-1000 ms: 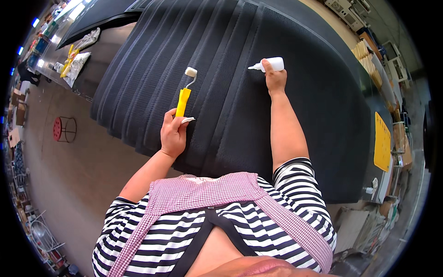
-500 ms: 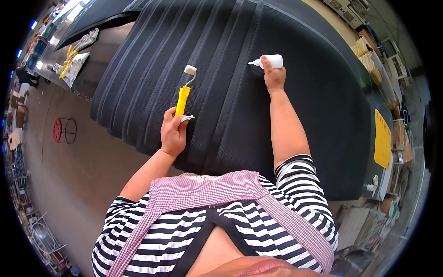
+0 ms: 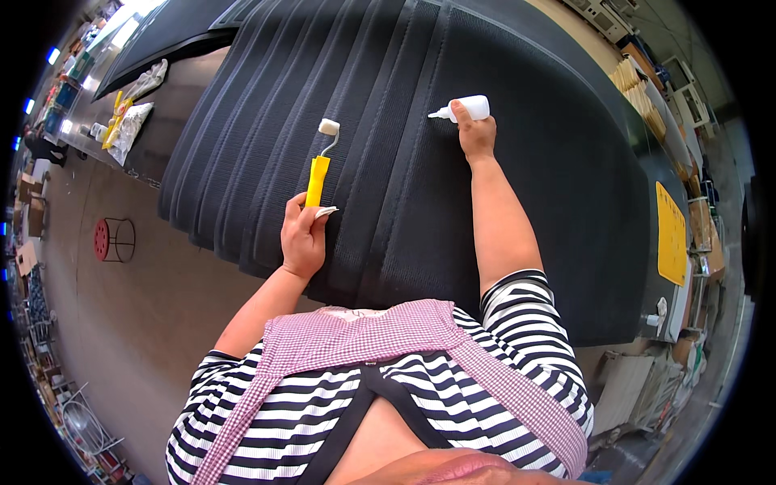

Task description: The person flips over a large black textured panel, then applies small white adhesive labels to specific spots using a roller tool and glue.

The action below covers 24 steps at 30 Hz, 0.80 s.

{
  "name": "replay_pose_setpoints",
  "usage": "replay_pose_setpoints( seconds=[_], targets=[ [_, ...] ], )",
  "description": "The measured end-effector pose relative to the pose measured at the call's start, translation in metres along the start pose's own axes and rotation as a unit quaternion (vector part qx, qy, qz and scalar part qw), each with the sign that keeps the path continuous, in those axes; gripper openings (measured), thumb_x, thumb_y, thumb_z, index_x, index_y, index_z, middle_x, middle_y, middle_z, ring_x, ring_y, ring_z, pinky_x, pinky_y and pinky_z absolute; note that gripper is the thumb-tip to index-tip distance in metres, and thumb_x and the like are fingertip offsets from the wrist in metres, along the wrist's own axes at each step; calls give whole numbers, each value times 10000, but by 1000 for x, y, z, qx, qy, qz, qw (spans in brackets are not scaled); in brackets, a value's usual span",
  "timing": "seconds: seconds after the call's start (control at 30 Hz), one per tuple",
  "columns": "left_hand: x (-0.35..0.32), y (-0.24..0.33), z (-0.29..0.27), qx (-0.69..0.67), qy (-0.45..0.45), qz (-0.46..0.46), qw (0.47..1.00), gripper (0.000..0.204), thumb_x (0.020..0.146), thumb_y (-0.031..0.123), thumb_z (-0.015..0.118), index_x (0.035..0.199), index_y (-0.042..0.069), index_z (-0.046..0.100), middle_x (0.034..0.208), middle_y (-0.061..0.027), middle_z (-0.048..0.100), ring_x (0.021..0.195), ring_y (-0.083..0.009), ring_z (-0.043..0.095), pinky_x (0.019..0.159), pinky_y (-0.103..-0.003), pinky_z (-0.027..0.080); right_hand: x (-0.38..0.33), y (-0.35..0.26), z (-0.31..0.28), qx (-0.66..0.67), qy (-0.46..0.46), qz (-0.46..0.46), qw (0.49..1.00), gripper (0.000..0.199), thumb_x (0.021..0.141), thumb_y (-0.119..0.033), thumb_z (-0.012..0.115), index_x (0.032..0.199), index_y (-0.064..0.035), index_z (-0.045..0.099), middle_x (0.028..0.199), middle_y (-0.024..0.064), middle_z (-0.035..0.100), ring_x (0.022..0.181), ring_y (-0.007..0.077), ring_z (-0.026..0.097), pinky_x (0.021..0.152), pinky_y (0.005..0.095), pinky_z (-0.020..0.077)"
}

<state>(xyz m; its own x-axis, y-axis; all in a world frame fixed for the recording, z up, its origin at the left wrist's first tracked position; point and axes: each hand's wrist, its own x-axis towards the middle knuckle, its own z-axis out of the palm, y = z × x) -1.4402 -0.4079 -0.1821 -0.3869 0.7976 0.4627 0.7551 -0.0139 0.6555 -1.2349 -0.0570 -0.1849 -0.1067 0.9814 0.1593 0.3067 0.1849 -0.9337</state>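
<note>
Gluing is in hand: the right hand (image 3: pixel 477 139) grips a white glue bottle (image 3: pixel 467 108), nozzle on the black ribbed mat (image 3: pixel 566 186). The left hand (image 3: pixel 302 238) clasps a yellow-handled roller (image 3: pixel 320 162), probably next pressing the glued seam.

A large workbench (image 3: pixel 614 73) with a pale wooden edge carries a stack of big black ribbed mats (image 3: pixel 388 97) spread in overlapping layers across nearly its whole top, with a flat yellow sheet (image 3: pixel 669 234) lying near its right end.
</note>
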Motion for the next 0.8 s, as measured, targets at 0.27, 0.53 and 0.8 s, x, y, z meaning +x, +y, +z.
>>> replay_pose_setpoints(
  seconds=[0.27,0.53,0.8],
  targets=[
    [-2,-1,1,-2,4,1,1000,130,998,150,610,998,28,655,1236,-227,580,992,-352,633,853,-382,528,-5,-1,-4,46,-22,-32,998,346,864,-363,805,924,-25,759,806,39,702,708,125,636,631,286,480],
    [-1,-1,6,-7,17,6,1000,107,982,139,632,987,40,672,1189,-223,591,953,-338,639,828,-390,533,-7,2,-8,59,-44,-38,997,312,871,-344,789,907,-36,756,805,28,694,695,116,617,620,278,466],
    [-2,1,1,-2,12,-6,1000,106,983,129,625,991,34,671,1207,-220,589,940,-331,640,830,-375,534,-9,-3,-7,125,-22,-20,992,385,827,-413,765,915,-39,777,901,95,768,871,217,733,808,347,537]
  ],
)
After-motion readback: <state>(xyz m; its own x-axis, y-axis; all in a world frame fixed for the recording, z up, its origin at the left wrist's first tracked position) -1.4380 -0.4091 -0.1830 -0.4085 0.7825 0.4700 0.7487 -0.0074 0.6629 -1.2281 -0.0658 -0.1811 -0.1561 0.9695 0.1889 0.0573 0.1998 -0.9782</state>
